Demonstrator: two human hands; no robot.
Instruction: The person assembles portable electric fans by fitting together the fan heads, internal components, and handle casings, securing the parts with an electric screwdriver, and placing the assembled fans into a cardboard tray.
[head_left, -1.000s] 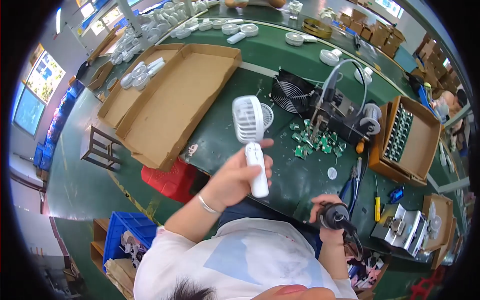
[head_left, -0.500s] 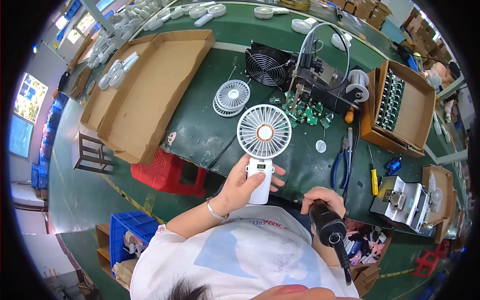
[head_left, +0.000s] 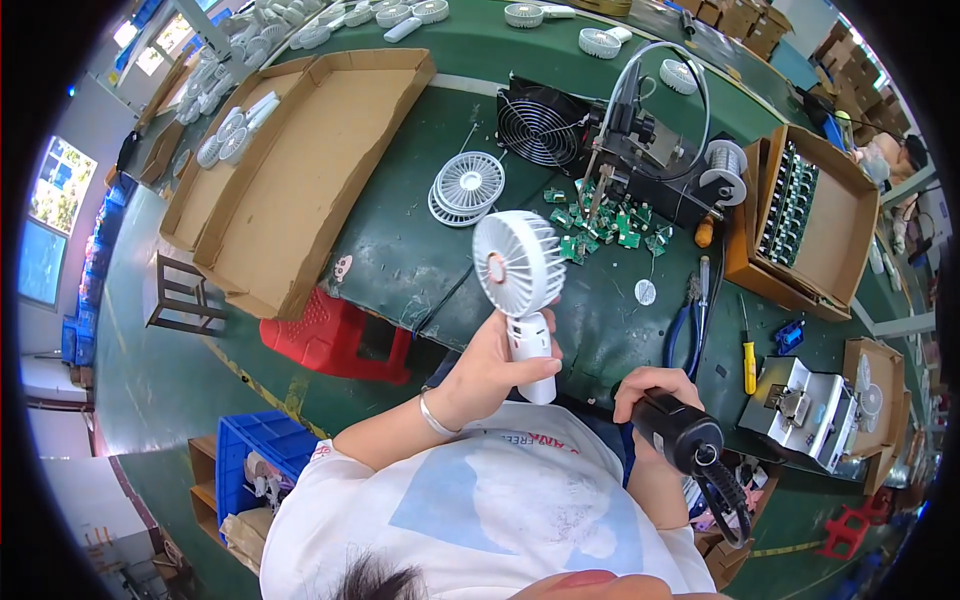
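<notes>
My left hand [head_left: 485,368] is wrapped round the handle of a white handheld fan [head_left: 512,262], holding it up over the bench's near edge. The fan's round head is turned sideways, its copper-coloured centre facing left. In my right hand [head_left: 655,388] is a black corded electric screwdriver [head_left: 678,432]; its coiled cord hangs from the near end, and its tip is hidden. Beyond the fan, white round fan grilles [head_left: 470,182] lie stacked on the green bench [head_left: 400,255]. Small green circuit boards [head_left: 628,238] are scattered to their right.
Behind the boards stands a soldering machine [head_left: 650,165] with a wire spool, beside a black cooling fan [head_left: 540,130]. Pliers [head_left: 685,325] and a yellow screwdriver [head_left: 749,365] lie at right. Cardboard trays [head_left: 300,190] are at left, a box of boards [head_left: 830,225] at right.
The handheld fan has been turned in my left hand, so its front now faces left. My right hand and the electric screwdriver have shifted slightly right, the screwdriver tilting that way.
</notes>
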